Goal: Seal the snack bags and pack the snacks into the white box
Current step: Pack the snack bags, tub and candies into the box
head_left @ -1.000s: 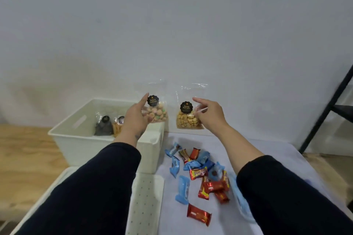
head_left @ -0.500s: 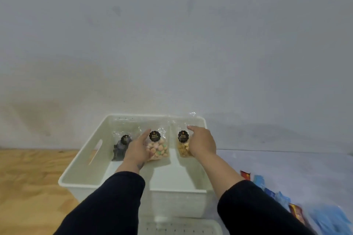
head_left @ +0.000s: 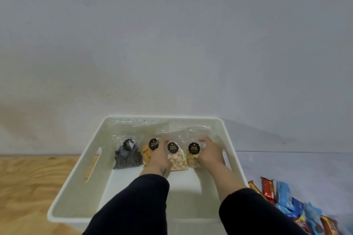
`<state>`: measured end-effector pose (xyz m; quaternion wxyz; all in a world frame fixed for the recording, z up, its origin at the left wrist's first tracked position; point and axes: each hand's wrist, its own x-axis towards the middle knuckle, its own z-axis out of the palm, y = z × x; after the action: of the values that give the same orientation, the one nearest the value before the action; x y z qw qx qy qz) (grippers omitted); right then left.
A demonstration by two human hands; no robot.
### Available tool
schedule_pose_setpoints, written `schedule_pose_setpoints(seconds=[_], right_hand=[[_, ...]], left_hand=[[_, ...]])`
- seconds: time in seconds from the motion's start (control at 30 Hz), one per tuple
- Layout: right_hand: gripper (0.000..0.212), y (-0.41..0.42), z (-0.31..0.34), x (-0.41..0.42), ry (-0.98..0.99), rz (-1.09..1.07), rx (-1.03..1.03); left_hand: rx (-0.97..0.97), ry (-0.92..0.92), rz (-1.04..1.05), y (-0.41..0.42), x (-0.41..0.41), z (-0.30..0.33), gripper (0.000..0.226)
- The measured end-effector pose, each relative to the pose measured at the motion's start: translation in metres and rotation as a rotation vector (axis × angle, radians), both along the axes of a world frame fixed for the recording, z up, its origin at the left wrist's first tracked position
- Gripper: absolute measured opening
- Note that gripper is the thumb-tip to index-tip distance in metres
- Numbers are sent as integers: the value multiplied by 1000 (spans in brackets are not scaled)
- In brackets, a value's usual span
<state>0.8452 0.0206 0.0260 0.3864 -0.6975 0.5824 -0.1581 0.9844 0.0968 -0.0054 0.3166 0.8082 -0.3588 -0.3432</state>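
Inside the white box (head_left: 76, 183), several clear snack bags with black round labels stand in a row against the far wall. From the left: a bag of dark swirled snacks (head_left: 127, 155), an orange snack bag (head_left: 148, 151), a bag of pastel biscuits (head_left: 177, 159) and a bag of yellow nuts (head_left: 193, 153). My left hand (head_left: 159, 158) grips the pastel biscuit bag from its left side. My right hand (head_left: 211, 153) grips the yellow nut bag from its right side. Both bags rest on the box floor.
A heap of red and blue wrapped snack bars (head_left: 292, 204) lies on the pale tabletop (head_left: 286, 166) right of the box. Left of the box is bare plywood (head_left: 28, 183). A grey wall rises just behind the box.
Both hands carried their bags from above the table edge into the box and lowered them onto its floor beside the two bags there. The view swung left over the box.
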Motion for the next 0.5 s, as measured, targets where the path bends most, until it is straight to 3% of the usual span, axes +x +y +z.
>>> schedule_pose_setpoints(seconds=[0.13, 0.5], right_hand=[[64, -1, 2, -2, 67, 49, 28], [61, 1, 28, -10, 165, 135, 91]], left_hand=[[43, -59, -68, -2, -3, 0, 94], [245, -179, -163, 4, 3, 20, 82]])
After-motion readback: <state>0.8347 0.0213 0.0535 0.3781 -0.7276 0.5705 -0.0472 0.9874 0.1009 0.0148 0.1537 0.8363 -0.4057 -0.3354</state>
